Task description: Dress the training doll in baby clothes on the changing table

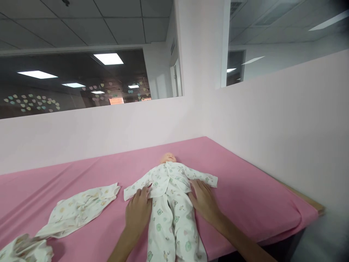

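Note:
A baby doll (168,157) lies on its back, dressed in a white printed baby top (160,179) and matching trousers (174,225). Its sleeves are spread out to both sides. My left hand (139,207) is at the left side of the top, fingers closed at its lower edge beneath the sleeve. On the opposite side, my right hand (204,200) has its thumb and fingers closed about the top's edge, just under the other sleeve. Both fingertips are partly hidden. The trouser legs run down past the bottom of the view.
A pink sheet (240,203) covers the table, whose right edge shows a wooden strip (302,196). Left of the doll lies a white printed garment (81,207); another crumpled cloth (25,249) sits in the lower left corner. White walls (109,134) with windows stand behind and right.

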Demonstrator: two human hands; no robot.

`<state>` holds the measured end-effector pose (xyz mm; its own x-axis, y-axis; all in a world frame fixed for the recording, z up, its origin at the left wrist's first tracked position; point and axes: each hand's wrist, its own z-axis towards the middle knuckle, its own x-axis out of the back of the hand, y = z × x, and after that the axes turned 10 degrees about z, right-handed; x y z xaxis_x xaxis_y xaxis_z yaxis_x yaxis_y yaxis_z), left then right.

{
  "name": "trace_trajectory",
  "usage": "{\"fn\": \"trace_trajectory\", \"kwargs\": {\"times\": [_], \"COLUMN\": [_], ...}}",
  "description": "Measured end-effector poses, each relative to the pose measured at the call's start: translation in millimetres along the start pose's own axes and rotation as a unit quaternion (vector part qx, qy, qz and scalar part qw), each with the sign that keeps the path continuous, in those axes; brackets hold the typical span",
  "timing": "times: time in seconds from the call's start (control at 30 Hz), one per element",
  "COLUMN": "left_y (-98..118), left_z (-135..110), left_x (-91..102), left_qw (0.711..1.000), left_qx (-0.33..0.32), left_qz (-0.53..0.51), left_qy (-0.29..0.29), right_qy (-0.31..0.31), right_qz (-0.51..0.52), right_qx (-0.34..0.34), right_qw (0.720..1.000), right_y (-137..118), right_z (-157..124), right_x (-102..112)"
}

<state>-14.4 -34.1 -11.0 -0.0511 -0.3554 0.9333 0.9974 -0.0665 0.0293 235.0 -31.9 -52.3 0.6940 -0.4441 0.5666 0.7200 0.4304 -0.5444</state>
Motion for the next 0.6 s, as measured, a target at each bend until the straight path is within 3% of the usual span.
{"fn": "trace_trajectory", "kwargs": {"times": [0.1, 0.27, 0.5, 0.6], "left_y": [13, 34, 35, 32], "left_z": [8, 12, 1, -2], "left_x": [10.0, 8.2, 13.6, 22.1], "left_qw": [0.992, 0.964, 0.956, 0.956], "left_qx": [-0.061, -0.186, -0.274, -0.27], "left_qz": [-0.073, -0.125, -0.087, -0.114], "left_qy": [0.081, 0.146, 0.052, 0.003], "right_qy": [0.004, 0.003, -0.11, -0.147], "right_qz": [0.013, 0.008, -0.045, -0.02], "right_qx": [0.04, 0.103, 0.189, 0.175], "right_qw": [0.999, 0.995, 0.975, 0.973], "right_y": [-17, -42, -53, -56], "right_z": [14, 24, 8, 13], "right_x": [-1, -11, -5, 6]}}
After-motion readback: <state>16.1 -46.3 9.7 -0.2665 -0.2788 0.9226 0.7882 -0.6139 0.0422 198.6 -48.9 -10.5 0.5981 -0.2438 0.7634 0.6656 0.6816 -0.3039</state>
